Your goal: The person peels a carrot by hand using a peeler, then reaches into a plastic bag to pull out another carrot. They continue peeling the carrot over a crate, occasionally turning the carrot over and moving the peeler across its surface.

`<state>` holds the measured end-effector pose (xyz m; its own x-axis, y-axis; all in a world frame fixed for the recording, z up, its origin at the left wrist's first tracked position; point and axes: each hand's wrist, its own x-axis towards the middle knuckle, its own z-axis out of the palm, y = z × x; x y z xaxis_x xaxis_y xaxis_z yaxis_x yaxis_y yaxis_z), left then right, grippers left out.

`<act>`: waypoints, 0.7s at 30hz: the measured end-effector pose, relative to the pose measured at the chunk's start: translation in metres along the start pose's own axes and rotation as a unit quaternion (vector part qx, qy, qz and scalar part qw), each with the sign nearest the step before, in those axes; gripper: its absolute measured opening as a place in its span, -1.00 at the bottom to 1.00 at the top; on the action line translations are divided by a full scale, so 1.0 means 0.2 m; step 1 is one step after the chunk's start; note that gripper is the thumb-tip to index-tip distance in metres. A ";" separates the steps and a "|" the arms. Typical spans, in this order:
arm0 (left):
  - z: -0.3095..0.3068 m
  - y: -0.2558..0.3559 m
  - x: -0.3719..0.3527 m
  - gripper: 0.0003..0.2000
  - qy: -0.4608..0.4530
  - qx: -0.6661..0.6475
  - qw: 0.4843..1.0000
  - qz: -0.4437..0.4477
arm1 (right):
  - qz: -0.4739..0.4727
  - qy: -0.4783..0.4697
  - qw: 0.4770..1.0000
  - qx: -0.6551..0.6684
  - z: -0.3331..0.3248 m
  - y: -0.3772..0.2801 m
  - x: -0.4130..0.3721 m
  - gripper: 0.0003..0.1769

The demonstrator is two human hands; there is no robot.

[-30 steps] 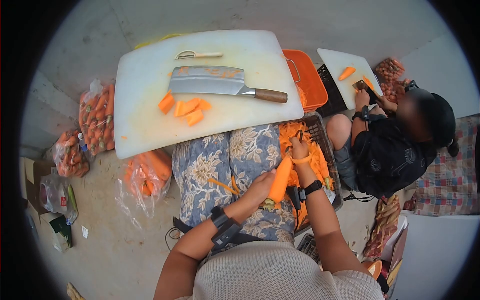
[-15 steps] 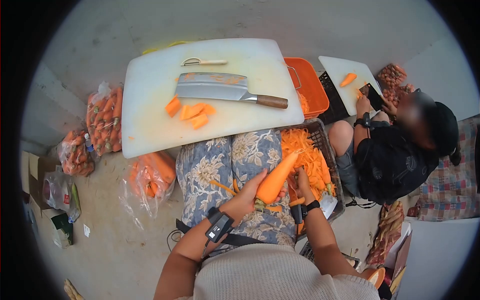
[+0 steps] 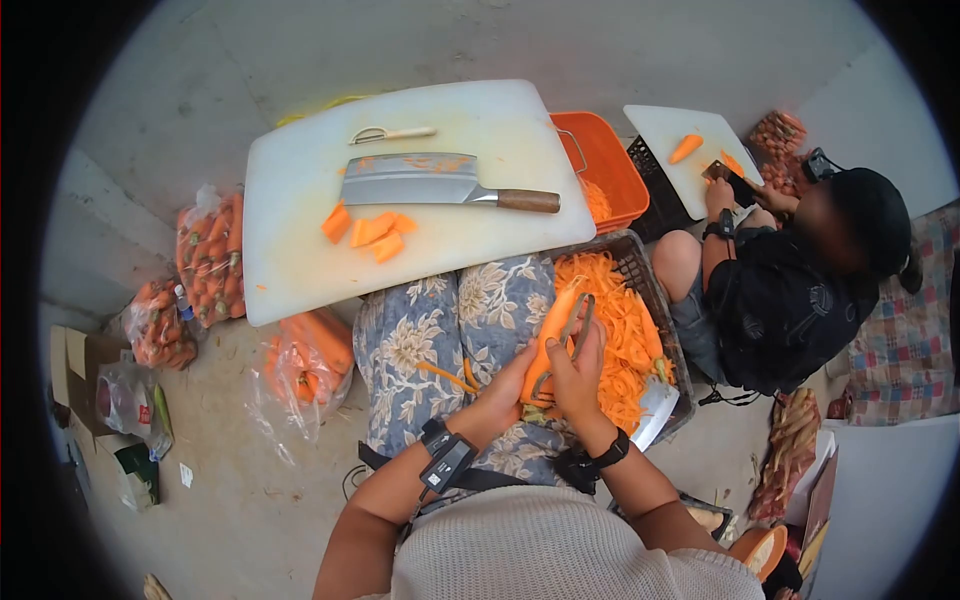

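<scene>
My left hand is closed around the lower part of a large orange carrot, held slanting over my lap. In my right hand is a peeler, which lies against the carrot's side with its blade end near the stem. Beside my right hand, carrot peelings fill a dark plastic crate. On the white cutting board beyond my knees rest a cleaver, several carrot chunks and a second, pale-handled peeler.
An orange tub stands behind the crate. To the right, another person holds a dark blade over a smaller white board. Bags of carrots and an open plastic bag of carrots sit on the left floor.
My right hand has risen from beside the carrot and brought the peeler onto it. The carrot has turned more upright. The other person's head and hands have shifted.
</scene>
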<state>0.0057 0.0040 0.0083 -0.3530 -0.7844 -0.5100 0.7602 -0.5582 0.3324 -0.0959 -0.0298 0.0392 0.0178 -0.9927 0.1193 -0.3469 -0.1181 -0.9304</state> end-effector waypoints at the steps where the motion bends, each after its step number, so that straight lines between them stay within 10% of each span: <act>1: -0.02 -0.01 0.01 -0.54 0.001 0.000 1.000 0.000 | -0.078 -0.022 0.992 -0.096 0.02 -0.01 -0.01 -0.69; 21: 0.01 0.03 0.04 -0.55 0.044 0.122 0.992 0.012 | -0.060 0.059 0.983 -0.162 0.04 0.35 0.40 -0.77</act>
<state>0.0067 -0.0066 0.0075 -0.2791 -0.7771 -0.5641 0.6097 -0.5972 0.5211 -0.1118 -0.1173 -0.0188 -0.0247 -0.9600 0.2788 -0.6292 -0.2018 -0.7506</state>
